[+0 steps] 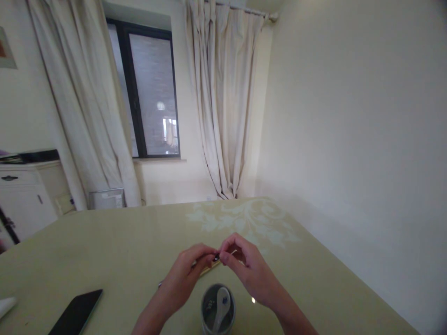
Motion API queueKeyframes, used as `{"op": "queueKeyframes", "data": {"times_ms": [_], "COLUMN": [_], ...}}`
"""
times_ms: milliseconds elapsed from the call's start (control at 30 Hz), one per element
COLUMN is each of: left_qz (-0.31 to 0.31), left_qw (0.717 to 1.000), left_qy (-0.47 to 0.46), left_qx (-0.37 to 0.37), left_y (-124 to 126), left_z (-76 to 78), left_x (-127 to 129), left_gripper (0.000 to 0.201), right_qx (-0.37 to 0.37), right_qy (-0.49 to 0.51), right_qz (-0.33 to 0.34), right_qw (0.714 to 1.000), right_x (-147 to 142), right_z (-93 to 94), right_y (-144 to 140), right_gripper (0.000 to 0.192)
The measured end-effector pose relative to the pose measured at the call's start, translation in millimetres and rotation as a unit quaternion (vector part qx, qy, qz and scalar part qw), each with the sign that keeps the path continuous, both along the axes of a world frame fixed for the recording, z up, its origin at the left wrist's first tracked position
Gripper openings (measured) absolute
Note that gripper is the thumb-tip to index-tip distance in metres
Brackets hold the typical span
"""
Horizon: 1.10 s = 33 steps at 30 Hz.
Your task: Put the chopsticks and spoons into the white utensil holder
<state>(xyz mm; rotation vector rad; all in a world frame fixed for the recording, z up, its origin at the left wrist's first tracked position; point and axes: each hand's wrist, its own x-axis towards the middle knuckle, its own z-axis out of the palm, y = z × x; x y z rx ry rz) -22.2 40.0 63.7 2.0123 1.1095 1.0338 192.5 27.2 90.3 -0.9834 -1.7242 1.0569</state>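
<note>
My left hand (190,270) and my right hand (244,263) meet above the table, their fingertips pinched together. Between them is a small dark, shiny object (216,257), too small and too covered to name. Both hands are closed on it. Just under the fingers runs a thin light-brown stick-like thing (210,268), partly hidden by my left hand. A small metallic tip (160,283) peeks out at the left side of my left wrist. Closer to me, between the forearms, stands a round cup (202,307) holding a white ceramic spoon (223,304) with a blue mark.
The green table (132,251) has a pale leaf pattern at its far end. A dark phone or tablet (77,311) lies at the left front, with a white object (7,304) beyond it at the edge. A white wall (359,139) borders the right side.
</note>
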Motion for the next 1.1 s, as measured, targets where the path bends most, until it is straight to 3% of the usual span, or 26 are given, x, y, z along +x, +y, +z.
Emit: {"op": "queueKeyframes", "data": {"times_ms": [67, 167, 333, 467, 567, 767, 933, 1033, 1100], "left_qz": [0.019, 0.087, 0.206, 0.24, 0.241, 0.216, 0.205, 0.222, 0.234], "left_qw": [1.0, 0.994, 0.967, 0.949, 0.944, 0.949, 0.949, 0.952, 0.959], "left_qy": [0.011, 0.056, 0.147, 0.199, 0.219, 0.222, 0.232, 0.206, 0.159], "left_qx": [-0.008, -0.033, -0.037, -0.051, -0.053, -0.065, -0.055, -0.034, -0.004], "left_y": [11, 34, 61, 68, 69, 67, 65, 64, 62], "left_z": [-12.1, -44.2, -103.9, -128.0, -134.8, -135.0, -133.1, -124.2, -108.4], "left_x": [-5, -23, -59, -74, -77, -70, -69, -67, -62], "left_gripper": [0.033, 0.033, 0.032, 0.031, 0.032, 0.031, 0.031, 0.033, 0.034], "right_qx": [0.003, 0.027, 0.024, 0.028, 0.033, 0.05, 0.06, 0.067, 0.074], "right_qy": [-0.028, -0.147, -0.359, -0.404, -0.41, -0.419, -0.421, -0.422, -0.418], "right_qz": [-0.007, -0.025, 0.016, 0.007, -0.001, -0.006, -0.009, -0.011, -0.013], "right_qw": [1.0, 0.989, 0.933, 0.915, 0.912, 0.907, 0.905, 0.904, 0.905], "right_x": [0, 1, -2, -9, -11, -11, -12, -11, -9], "right_z": [-5.2, -14.7, -30.7, -39.0, -40.9, -37.5, -31.3, -27.7, -24.6], "right_y": [1, 3, 5, 7, 6, 2, 0, 0, -1], "right_gripper": [0.025, 0.044, 0.051, 0.04, 0.026, 0.03, 0.022, 0.015, 0.011]}}
